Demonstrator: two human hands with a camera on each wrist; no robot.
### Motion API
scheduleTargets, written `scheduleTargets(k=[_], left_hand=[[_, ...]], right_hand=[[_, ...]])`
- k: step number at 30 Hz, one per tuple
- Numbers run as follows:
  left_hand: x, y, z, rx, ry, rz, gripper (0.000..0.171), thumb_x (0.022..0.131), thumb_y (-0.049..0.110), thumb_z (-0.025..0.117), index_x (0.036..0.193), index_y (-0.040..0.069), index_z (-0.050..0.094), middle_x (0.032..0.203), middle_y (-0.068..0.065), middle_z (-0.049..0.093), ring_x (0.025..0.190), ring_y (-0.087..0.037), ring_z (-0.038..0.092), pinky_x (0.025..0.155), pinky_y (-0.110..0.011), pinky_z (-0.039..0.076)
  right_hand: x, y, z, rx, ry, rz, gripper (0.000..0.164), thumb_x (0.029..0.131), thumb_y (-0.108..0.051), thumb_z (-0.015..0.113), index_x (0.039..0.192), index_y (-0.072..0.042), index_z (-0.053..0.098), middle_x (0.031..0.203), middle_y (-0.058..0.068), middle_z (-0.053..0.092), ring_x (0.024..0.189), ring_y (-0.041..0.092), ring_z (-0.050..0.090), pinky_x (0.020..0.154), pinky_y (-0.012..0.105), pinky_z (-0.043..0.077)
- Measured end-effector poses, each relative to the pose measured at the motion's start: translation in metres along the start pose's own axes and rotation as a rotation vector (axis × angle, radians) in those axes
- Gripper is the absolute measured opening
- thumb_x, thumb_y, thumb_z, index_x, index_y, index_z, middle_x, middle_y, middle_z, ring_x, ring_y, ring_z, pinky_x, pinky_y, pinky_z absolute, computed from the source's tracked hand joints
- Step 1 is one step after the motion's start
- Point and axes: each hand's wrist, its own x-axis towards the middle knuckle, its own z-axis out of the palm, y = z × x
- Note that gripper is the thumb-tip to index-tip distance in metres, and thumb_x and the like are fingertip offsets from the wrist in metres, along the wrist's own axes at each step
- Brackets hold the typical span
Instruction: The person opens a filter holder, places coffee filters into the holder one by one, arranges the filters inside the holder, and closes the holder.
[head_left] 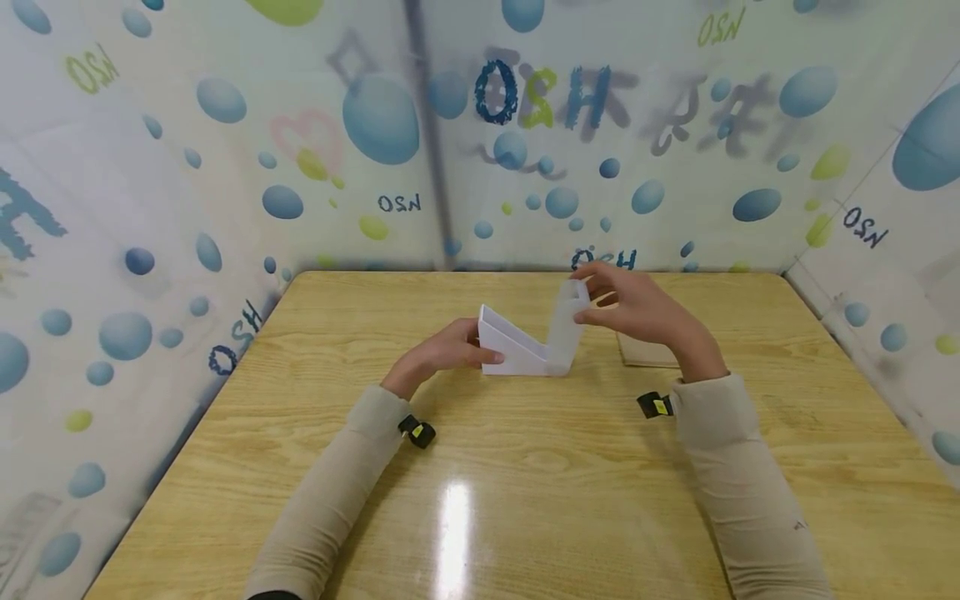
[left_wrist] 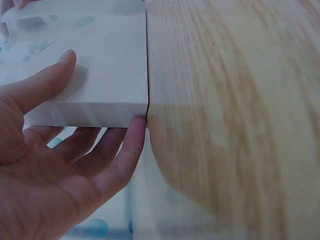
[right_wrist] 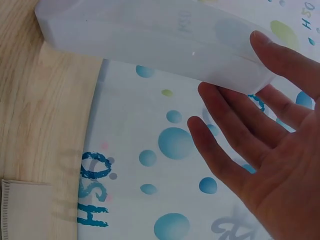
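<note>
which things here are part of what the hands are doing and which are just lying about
In the job:
white, slant-topped, open box, held by the left grip
frosted, translucent plastic container, held by the right grip

Apparently just lying about:
flat, beige, square-cornered item on the wood-grained table; untouched, material unclear

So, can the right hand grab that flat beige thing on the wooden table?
Probably, yes: the flat beige thing lies close by, but the right hand must first release the translucent, boxy plastic-looking sleeve.
</note>
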Motion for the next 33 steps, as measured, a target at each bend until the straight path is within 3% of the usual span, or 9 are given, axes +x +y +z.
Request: scheduleTargets(k=[11, 19, 33], left_hand=[[0.001, 0.000, 0.000, 0.020, 0.004, 0.007, 0.043, 0.098, 0.017, 0.072, 0.138, 0.010, 0.059, 0.133, -0.013, 0.068, 0.105, -0.021, 0.065, 0.081, -0.033, 0.054], [-0.003, 0.001, 0.000, 0.021, 0.008, 0.001, 0.044, 0.097, 0.018, 0.072, 0.138, 0.009, 0.059, 0.134, -0.013, 0.068, 0.106, -0.021, 0.064, 0.084, -0.034, 0.054], [-0.005, 0.004, 0.001, 0.022, 0.011, -0.001, 0.045, 0.098, 0.017, 0.072, 0.140, 0.008, 0.057, 0.136, -0.015, 0.067, 0.109, -0.023, 0.065, 0.085, -0.033, 0.054]], right_hand=[[-0.010, 0.001, -0.012, -0.006, 0.012, -0.010, 0.049, 0.098, -0.023, 0.074, 0.140, -0.007, 0.054, 0.128, 0.018, 0.067, 0.119, 0.035, 0.065, 0.104, 0.056, 0.051], [-0.015, 0.004, -0.018, -0.037, -0.018, 0.042, 0.049, 0.097, -0.023, 0.075, 0.140, -0.009, 0.055, 0.120, 0.016, 0.070, 0.108, 0.030, 0.069, 0.097, 0.053, 0.055], [-0.021, 0.014, -0.027, 0.007, -0.062, 0.060, 0.050, 0.097, -0.018, 0.075, 0.141, -0.007, 0.054, 0.123, 0.017, 0.069, 0.111, 0.032, 0.067, 0.099, 0.055, 0.054]])
